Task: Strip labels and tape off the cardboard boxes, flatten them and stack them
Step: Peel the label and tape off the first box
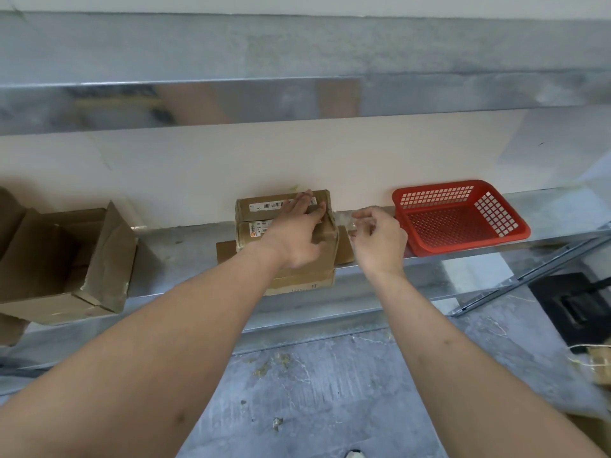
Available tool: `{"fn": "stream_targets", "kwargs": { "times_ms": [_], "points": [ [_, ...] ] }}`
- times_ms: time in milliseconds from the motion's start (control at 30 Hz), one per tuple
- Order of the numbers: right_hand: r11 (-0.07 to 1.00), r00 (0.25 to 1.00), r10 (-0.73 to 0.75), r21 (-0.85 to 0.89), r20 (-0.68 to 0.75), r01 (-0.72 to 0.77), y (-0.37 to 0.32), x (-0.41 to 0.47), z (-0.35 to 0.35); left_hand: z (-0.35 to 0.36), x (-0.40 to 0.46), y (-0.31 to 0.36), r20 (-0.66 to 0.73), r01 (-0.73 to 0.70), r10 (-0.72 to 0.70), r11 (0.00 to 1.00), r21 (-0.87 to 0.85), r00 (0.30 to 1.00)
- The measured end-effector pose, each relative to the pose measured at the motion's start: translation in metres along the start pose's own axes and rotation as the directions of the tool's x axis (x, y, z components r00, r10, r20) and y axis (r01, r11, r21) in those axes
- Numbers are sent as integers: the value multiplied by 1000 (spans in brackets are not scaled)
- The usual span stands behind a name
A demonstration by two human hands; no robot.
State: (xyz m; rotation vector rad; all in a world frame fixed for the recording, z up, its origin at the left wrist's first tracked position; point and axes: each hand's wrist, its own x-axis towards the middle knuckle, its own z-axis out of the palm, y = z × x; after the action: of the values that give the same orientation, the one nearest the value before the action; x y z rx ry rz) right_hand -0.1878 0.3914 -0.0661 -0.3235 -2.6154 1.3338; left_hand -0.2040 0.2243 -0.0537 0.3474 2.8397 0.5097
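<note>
Cardboard box on shelf, labels on. Left hand flat, pressing it; right hand pinches clear tape. Stripping step; next, likely drop tape in red basket.

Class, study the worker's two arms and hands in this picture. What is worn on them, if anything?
Nothing is worn. Both forearms are bare right up to the bottom edge of the picture, with no sleeves in view. The left hand and right hand have no gloves, and no watch, bracelet or ring is visible.
</note>
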Motion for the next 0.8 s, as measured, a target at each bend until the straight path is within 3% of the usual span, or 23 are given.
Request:
{"fn": "stream_targets", "kwargs": {
  "times_ms": [200,400,600,800],
  "points": [
    [996,996,87,1,36,-87,-15,3,0,4,5,-8,-22,-18,18,1000,1,1000],
    [999,998,26,-24,54,-25,-15,7,1,-9,9,-10,39,43,-45,998,43,998],
    [987,997,-19,-158,77,31,-20,5,-5,-20,7,-8,78,78,-95,977,200,992],
    [997,999,-50,-63,-15,49,-15,16,-38,-17,14,24,41,45,-53,984,173,998]
  ]
}}
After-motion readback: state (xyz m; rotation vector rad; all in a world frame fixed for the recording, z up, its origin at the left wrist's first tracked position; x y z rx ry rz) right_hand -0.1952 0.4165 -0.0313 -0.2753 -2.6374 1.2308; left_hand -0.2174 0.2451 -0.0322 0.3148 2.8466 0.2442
